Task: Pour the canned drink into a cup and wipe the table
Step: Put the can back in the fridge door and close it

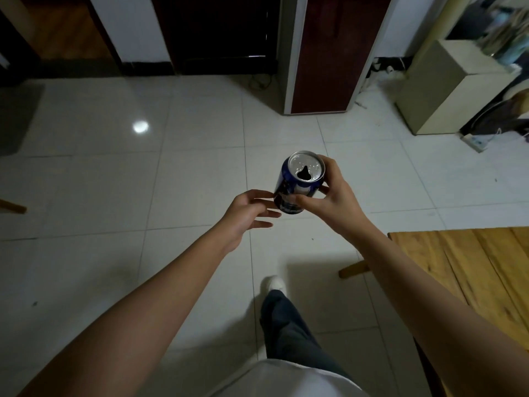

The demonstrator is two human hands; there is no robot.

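Head view: your right hand fingers wrap the blue can, held in the air over the tiled floor, left of the counter. Your left hand fingers spread loosely, fingertips just beside the can's base. Can near upright, long axis roughly vertical, opened top facing you.
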